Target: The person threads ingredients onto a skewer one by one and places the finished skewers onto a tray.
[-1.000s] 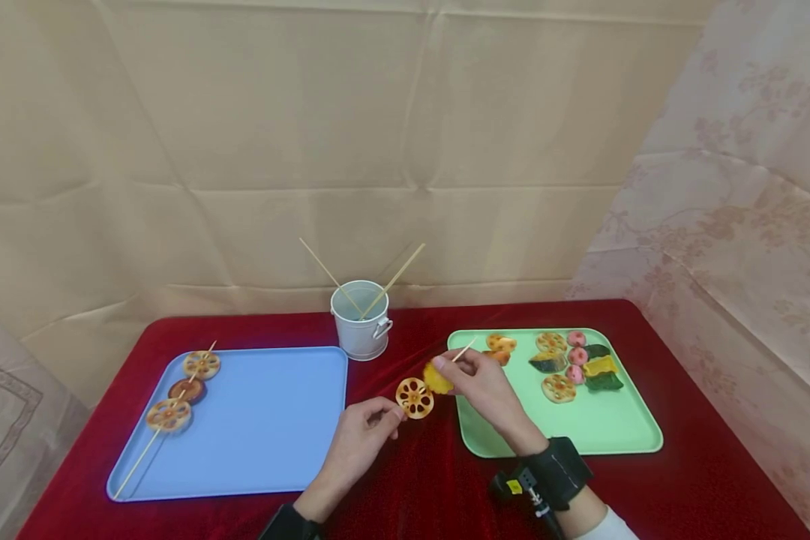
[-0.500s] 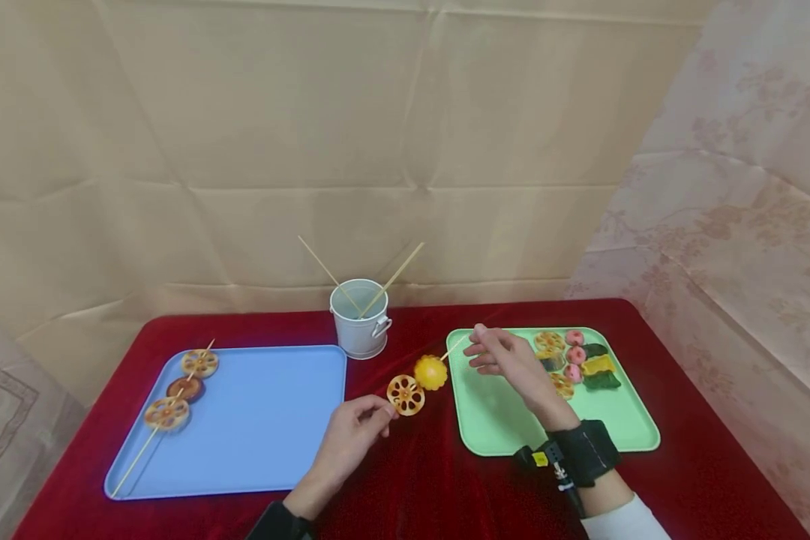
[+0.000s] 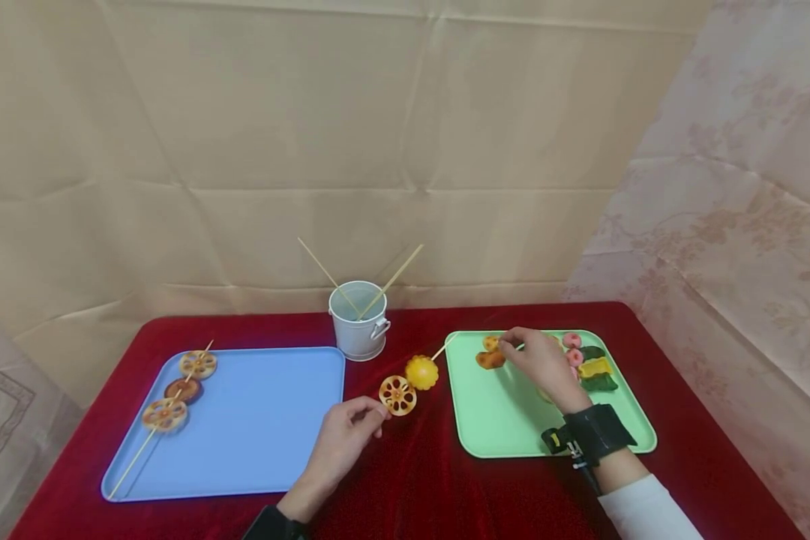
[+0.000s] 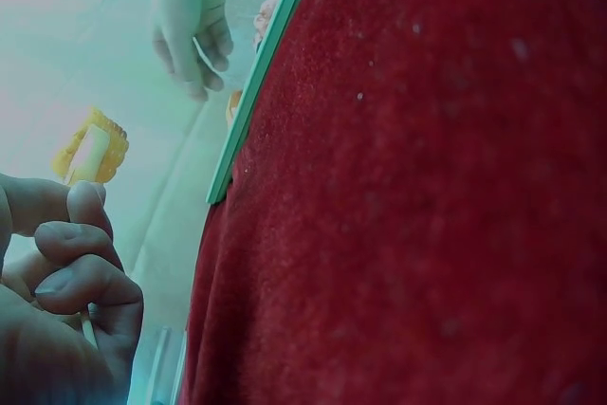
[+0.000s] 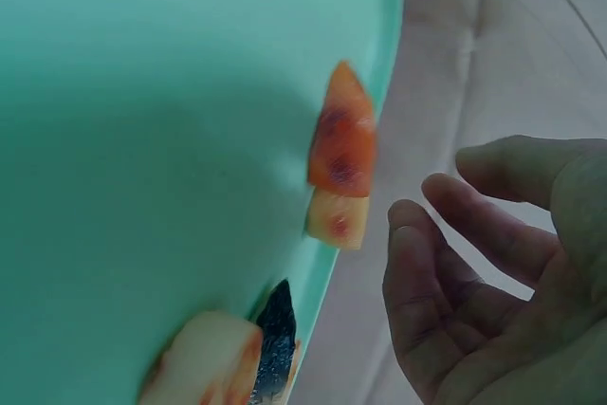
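Observation:
My left hand (image 3: pixel 347 439) pinches a thin skewer (image 3: pixel 443 346) over the red cloth, between the two trays. Threaded on it are a lotus root slice (image 3: pixel 397 396) by the fingertips and a scalloped yellow piece (image 3: pixel 421 373), with the bare tip beyond. In the left wrist view the stick's lower end shows beneath the curled fingers. My right hand (image 3: pixel 540 364) hovers above the green tray (image 3: pixel 493 427), beside an orange piece (image 3: pixel 490 361). In the right wrist view, thumb and fingers stand apart with nothing between them, near that orange piece (image 5: pixel 343 144) and a paler one (image 5: pixel 339 218).
A blue tray (image 3: pixel 263 420) at left bears a finished-looking skewer with two lotus slices and a brown round (image 3: pixel 184 391). Behind stands a white bucket (image 3: pixel 359 337) with skewers (image 3: pixel 398 274). Pink (image 3: pixel 571 340), yellow (image 3: pixel 595 367) and green (image 3: pixel 599 382) pieces lie on the green tray's right.
My right hand has let go of the yellow piece and moved right over the green tray, then lowered toward the orange piece. My left hand has drifted slightly left with the skewer.

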The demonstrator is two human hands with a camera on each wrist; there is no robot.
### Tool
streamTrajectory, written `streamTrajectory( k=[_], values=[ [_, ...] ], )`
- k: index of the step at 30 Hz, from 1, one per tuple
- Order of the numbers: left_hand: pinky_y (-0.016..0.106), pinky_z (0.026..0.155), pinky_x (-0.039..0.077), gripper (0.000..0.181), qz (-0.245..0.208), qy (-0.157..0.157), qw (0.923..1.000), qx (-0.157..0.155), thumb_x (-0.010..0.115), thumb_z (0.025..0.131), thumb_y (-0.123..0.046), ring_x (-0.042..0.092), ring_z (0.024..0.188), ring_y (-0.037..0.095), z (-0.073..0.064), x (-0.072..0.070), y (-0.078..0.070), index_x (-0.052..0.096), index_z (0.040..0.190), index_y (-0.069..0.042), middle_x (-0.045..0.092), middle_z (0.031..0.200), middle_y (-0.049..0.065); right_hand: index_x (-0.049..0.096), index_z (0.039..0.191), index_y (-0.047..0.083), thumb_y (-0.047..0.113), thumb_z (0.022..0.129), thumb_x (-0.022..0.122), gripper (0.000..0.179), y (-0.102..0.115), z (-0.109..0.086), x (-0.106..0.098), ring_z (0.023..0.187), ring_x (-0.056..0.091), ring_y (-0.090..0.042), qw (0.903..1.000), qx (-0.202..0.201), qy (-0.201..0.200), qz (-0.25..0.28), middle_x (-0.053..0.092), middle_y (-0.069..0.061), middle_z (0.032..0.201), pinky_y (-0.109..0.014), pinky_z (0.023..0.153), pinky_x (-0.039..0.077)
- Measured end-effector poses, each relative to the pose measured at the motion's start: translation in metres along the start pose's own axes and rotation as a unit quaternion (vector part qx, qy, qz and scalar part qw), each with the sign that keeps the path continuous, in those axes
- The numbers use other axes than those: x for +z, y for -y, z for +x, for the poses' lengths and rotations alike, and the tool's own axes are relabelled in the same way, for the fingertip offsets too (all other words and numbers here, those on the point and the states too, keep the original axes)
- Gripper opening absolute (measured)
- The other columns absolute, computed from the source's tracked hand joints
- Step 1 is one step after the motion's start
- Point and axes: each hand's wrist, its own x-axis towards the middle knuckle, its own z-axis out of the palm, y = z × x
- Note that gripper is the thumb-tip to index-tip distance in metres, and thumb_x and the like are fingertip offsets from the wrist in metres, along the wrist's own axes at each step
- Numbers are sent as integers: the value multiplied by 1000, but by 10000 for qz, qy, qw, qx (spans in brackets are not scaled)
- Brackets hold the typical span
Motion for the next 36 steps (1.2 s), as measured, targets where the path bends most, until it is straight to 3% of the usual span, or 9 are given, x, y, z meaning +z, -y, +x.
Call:
streamTrajectory(
  k=[4, 10, 15, 20, 25, 30, 36],
  values=[
    [21, 52, 34, 13, 12, -27, 10000, 10, 67, 97, -12, 45, 55, 7, 0, 0, 1, 76, 91, -4, 62, 68, 2, 77, 102, 4, 16, 94, 71, 16, -4, 2, 6, 80, 65, -23, 9978, -353, 4, -562, 76, -9, 96, -37, 67, 48],
    [21, 52, 34, 13, 10, -40, 10000, 42, 66, 97, -10, 45, 56, 7, 0, 1, 1, 76, 93, -3, 62, 68, 2, 77, 98, 5, 11, 89, 78, 11, -4, 1, 13, 83, 65, -24, 9949, -537, 217, -826, 73, -7, 93, -41, 70, 52],
    [21, 53, 35, 13, 11, -48, 10000, 59, 66, 96, -9, 47, 56, 7, 0, 1, 2, 77, 93, -2, 62, 68, 2, 71, 88, 7, 8, 88, 77, 6, -3, 1, 15, 71, 53, -18, 9933, -454, 357, -1000, 62, -1, 79, -34, 60, 43],
    [22, 53, 35, 13, 10, -50, 10000, 28, 66, 96, -9, 47, 56, 8, 0, 1, 1, 76, 93, -2, 62, 68, 2, 64, 80, 8, 11, 89, 77, 16, 0, -1, 15, 63, 45, -17, 9932, -339, 388, -1042, 51, 1, 69, -31, 56, 35],
    [22, 52, 35, 14, 19, -58, 10000, 10, 66, 97, -10, 47, 57, 8, 0, 1, 1, 76, 94, -2, 62, 68, 2, 62, 83, 6, 13, 90, 79, 19, 2, -3, 14, 63, 47, -17, 9934, -300, 459, -1006, 53, -1, 69, -31, 56, 37],
    [22, 52, 34, 15, 39, -41, 10000, 30, 66, 97, -11, 47, 57, 8, 0, 1, 1, 76, 94, -1, 62, 68, 2, 71, 100, 1, 13, 89, 78, 18, 5, -4, 13, 73, 56, -19, 9946, -163, 583, -843, 66, -5, 84, -34, 63, 46],
    [21, 52, 34, 15, 25, -25, 10000, 66, 65, 97, -10, 47, 57, 8, 0, 1, 1, 75, 93, 0, 62, 68, 2, 72, 111, -2, 16, 89, 77, 29, 9, -8, 6, 85, 64, -23, 9979, 52, 605, -207, 72, -11, 100, -38, 71, 52]
  ],
)
